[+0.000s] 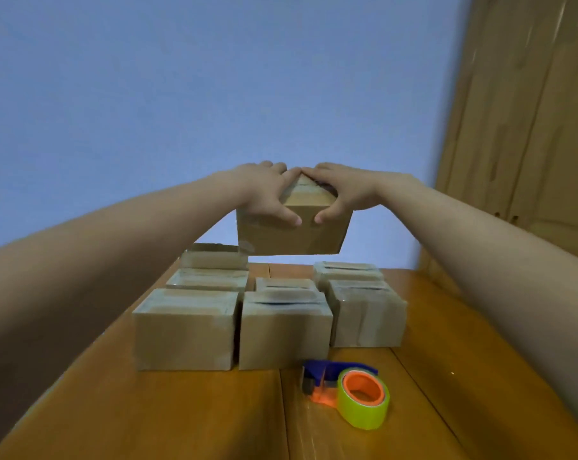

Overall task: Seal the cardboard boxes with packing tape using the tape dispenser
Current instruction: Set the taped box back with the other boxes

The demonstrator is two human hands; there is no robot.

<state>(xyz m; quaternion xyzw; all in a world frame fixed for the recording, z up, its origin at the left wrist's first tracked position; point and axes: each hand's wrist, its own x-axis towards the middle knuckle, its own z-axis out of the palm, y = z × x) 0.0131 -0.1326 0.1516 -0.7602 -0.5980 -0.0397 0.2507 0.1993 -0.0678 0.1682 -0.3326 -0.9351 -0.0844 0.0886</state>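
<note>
1. You are gripping the raised box [290,234] with your left hand [267,190] and right hand [340,190], above the grouped boxes [184,333] on the table [148,410]; a loosening grip is probably risking a drop onto them.
2. The tape dispenser [347,390] is lying untouched in front; a careless set-down may be striking it.

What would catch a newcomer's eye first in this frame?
The left hand and right hand grip a cardboard box in mid-air above the other boxes grouped on the wooden table. Nearer the camera, a tape dispenser with a bright yellow-green roll lies on the table, untouched.
</note>
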